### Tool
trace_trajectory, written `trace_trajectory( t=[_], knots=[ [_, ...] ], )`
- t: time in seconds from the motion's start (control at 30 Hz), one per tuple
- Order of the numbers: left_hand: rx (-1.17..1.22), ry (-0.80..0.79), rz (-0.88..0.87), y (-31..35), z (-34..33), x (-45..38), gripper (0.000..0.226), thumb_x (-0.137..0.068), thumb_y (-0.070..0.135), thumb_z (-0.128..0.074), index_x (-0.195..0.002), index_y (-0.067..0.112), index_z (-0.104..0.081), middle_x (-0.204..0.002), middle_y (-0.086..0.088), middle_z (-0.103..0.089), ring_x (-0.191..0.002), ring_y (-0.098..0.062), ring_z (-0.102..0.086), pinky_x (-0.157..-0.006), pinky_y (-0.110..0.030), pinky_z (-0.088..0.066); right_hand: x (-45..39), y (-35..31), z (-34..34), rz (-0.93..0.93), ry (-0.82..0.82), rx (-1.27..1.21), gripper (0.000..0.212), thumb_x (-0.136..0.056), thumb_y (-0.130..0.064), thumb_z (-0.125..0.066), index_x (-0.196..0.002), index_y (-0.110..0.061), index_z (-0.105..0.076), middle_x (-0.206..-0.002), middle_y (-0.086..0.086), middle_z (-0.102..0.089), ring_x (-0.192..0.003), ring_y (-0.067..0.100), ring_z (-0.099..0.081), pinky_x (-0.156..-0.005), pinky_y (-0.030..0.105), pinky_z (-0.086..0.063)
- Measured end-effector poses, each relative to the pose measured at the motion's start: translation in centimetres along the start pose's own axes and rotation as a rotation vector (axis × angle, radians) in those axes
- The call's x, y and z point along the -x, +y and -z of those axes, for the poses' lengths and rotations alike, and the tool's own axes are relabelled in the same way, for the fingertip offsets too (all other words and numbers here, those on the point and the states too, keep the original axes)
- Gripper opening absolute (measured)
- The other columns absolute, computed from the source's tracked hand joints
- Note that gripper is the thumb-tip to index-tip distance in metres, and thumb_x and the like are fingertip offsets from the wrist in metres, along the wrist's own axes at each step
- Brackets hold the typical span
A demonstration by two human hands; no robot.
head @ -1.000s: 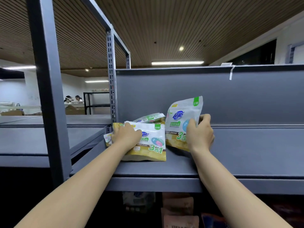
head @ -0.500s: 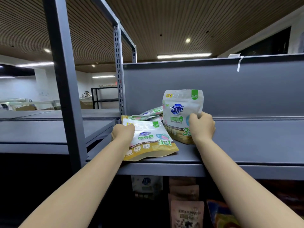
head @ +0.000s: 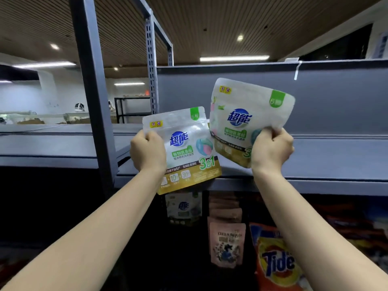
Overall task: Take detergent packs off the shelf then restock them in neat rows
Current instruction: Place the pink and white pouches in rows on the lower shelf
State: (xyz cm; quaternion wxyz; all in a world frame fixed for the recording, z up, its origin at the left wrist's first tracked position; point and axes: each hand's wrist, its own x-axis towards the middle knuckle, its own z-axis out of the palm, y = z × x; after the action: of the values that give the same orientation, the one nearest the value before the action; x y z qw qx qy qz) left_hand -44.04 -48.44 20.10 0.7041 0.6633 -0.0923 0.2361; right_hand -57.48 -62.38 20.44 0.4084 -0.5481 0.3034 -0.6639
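Two white-and-gold detergent packs with a blue logo are held up in front of the grey shelf. My left hand grips the left edge of one detergent pack, which hangs past the shelf's front lip. My right hand grips the lower right part of the other detergent pack, tilted and raised above the shelf board. The packs overlap slightly at their inner edges. No other packs of this kind show on the shelf board; the two held packs hide the spot behind them.
A grey upright post stands left of my left hand. The lower shelf holds a similar white pack, pink pouches and an orange Tide bag. A neighbouring grey shelf extends left. The grey back panel rises behind.
Both hands have lifted their packs off the shelf board and pulled them toward me; the left pack went from lying flat to upright. The packs that lay behind are no longer seen.
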Motion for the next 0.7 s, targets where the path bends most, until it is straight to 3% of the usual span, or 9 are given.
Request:
trace_trajectory(
  t=[0.13,0.27,0.37,0.57,0.7],
  knots=[
    [0.037,0.062,-0.015,-0.5,2.3,1.6,0.035,-0.084,0.002,-0.038,-0.052,0.016,-0.029,-0.051,0.003,-0.031,-0.048,-0.011,-0.029,-0.046,-0.028,-0.019,0.8,0.3,2.3,-0.036,0.051,-0.053,0.029,-0.091,-0.015,-0.046,-0.063,-0.012,-0.047,-0.062,-0.002,-0.049,-0.058,0.015,-0.043,-0.053,0.023,-0.031],
    [0.079,0.008,0.006,-2.9,4.1,3.6,0.032,-0.084,0.002,-0.039,-0.053,0.012,-0.035,-0.052,0.003,-0.04,-0.044,-0.001,-0.042,-0.045,-0.018,-0.032,2.3,1.3,4.5,-0.043,0.039,-0.047,0.033,-0.09,-0.015,-0.047,-0.058,-0.012,-0.043,-0.057,-0.007,-0.046,-0.051,0.006,-0.039,-0.05,0.021,-0.034],
    [0.043,-0.008,0.049,-5.7,4.9,5.2,0.027,-0.082,0.004,-0.039,-0.056,0.01,-0.039,-0.055,0.001,-0.044,-0.053,-0.014,-0.042,-0.054,-0.028,-0.034,3.8,2.5,5.8,-0.025,0.016,-0.03,0.034,-0.091,-0.015,-0.047,-0.057,-0.015,-0.044,-0.055,-0.008,-0.046,-0.05,0.006,-0.04,-0.051,0.023,-0.034],
    [-0.055,-0.065,0.181,-12.5,5.8,8.1,0.03,-0.081,0.005,-0.037,-0.055,0.015,-0.026,-0.055,0.002,-0.03,-0.055,-0.018,-0.027,-0.055,-0.03,-0.023,6.9,6.7,6.9,-0.006,-0.096,0.092,0.042,-0.091,-0.011,-0.047,-0.051,-0.016,-0.036,-0.049,-0.004,-0.04,-0.048,0.009,-0.035,-0.05,0.031,-0.029],
    [-0.094,-0.114,0.349,-17.4,6.1,9.2,0.032,-0.087,0.006,-0.037,-0.057,0.015,-0.034,-0.059,-0.001,-0.036,-0.059,-0.019,-0.032,-0.055,-0.03,-0.024,9.1,9.9,7.2,-0.052,-0.198,0.202,0.041,-0.091,-0.009,-0.047,-0.051,-0.013,-0.036,-0.049,0.001,-0.039,-0.049,0.014,-0.035,-0.05,0.032,-0.026]
  ],
)
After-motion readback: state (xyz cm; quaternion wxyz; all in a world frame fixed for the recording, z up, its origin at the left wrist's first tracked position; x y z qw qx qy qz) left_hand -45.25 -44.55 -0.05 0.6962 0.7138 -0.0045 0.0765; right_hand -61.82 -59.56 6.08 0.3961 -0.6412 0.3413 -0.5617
